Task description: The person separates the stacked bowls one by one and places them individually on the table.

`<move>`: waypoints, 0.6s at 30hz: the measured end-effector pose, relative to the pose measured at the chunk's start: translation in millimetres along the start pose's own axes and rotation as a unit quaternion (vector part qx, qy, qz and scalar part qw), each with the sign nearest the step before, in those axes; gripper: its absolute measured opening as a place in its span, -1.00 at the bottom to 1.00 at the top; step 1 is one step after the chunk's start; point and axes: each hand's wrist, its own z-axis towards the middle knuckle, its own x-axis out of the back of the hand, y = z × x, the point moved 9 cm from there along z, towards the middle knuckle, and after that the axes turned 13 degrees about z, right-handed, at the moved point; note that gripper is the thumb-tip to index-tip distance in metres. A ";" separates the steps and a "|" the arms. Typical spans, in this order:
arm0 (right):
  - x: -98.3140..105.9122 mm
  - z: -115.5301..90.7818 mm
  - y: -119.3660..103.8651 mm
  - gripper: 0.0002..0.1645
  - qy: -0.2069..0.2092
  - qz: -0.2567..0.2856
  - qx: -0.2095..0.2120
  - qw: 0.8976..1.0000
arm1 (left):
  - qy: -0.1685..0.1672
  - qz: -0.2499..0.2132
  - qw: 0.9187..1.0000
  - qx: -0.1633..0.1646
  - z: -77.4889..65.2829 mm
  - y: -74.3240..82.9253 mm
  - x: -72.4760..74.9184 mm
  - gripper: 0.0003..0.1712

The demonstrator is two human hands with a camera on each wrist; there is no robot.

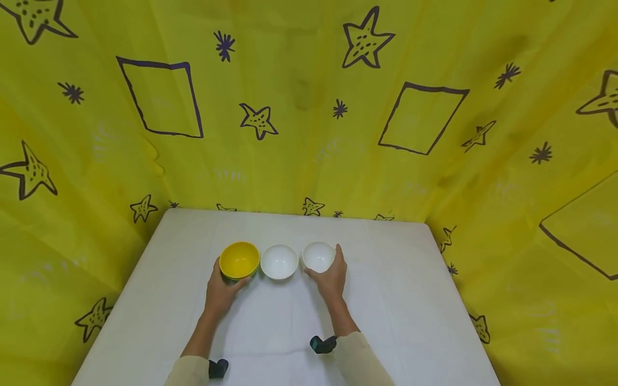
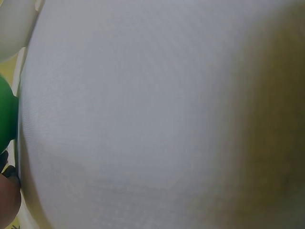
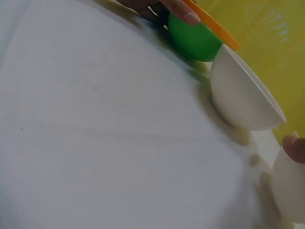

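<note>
Three bowls' places form a row across the white table. At the left, a yellow bowl point(image 1: 240, 260) sits nested in a green bowl point(image 3: 193, 40), and my left hand point(image 1: 223, 292) grips this stack from its near left side, thumb along the front. A white bowl point(image 1: 279, 262) stands upright in the middle, untouched, close beside the stack. My right hand point(image 1: 330, 277) holds a second white bowl point(image 1: 316, 256) at the right end, thumb at the near side and fingers round the right. In the left wrist view only the green bowl's edge shows, with part of a fingertip.
The white-covered table point(image 1: 270, 332) reaches back to a yellow curtain point(image 1: 299, 166) with drawn stars and frames, which also hangs on both sides. Dark camera mounts point(image 1: 322, 344) sit at both wrists, beside light sleeves point(image 1: 362, 362).
</note>
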 end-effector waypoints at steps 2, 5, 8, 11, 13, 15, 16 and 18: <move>-0.5 -0.8 0.9 0.48 -0.002 -0.001 -0.001 1.000 | -0.002 0.001 1.000 0.000 -0.7 0.4 -0.1 0.22; -1.3 -2.5 2.0 0.50 -0.009 -0.001 -0.002 1.000 | -0.004 0.004 1.000 0.004 -2.0 -0.6 -0.2 0.23; -1.7 -2.5 2.6 0.51 -0.021 0.003 0.002 1.000 | -0.005 0.004 1.000 0.006 -2.4 -1.3 -0.9 0.23; -2.1 -1.9 3.4 0.53 -0.034 0.005 0.006 0.999 | -0.006 0.004 1.000 0.009 -1.9 -2.4 -2.0 0.24; -2.5 -1.8 4.5 0.54 -0.041 0.003 0.009 0.999 | -0.006 0.005 1.000 0.010 -1.7 -3.4 -2.8 0.24; -3.3 -1.6 5.4 0.55 -0.049 0.001 0.014 0.999 | -0.007 0.008 1.000 0.012 -1.2 -4.1 -3.0 0.24; -3.8 -1.2 5.9 0.55 -0.052 -0.001 0.017 0.999 | -0.007 0.009 1.000 0.012 -1.0 -4.3 -2.8 0.24; -4.7 -1.2 6.2 0.56 -0.057 -0.005 0.024 0.998 | -0.006 0.010 1.000 0.012 -0.7 -4.1 -2.5 0.23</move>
